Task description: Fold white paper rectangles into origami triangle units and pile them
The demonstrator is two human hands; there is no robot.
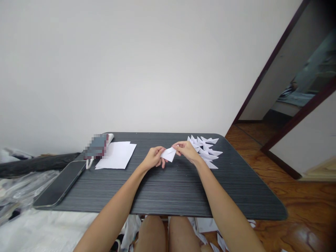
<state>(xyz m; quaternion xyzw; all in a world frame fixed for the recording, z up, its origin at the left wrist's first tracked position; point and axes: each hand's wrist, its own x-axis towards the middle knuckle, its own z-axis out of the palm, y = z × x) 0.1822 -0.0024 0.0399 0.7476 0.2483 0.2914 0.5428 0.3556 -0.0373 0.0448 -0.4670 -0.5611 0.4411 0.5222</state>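
Note:
A small piece of folded white paper (pixel 169 154) is held above the middle of the dark table, with one corner pointing down toward me. My left hand (pixel 155 156) pinches its left end between thumb and fingers. At the upper right end, my right hand (pixel 186 150) grips it with thumb and fingertips. Just beyond the right hand lies a group of folded white paper boats (pixel 210 152) with pointed ends, partly hidden behind that hand and forearm.
Flat white paper sheets (pixel 117 155) lie stacked at the table's left. Beside them are a blurred-out object (pixel 97 146) and a phone (pixel 61 183) at the left edge. The dark table (pixel 170 196) stands against a white wall. Paper pieces (pixel 222 241) lie below the table.

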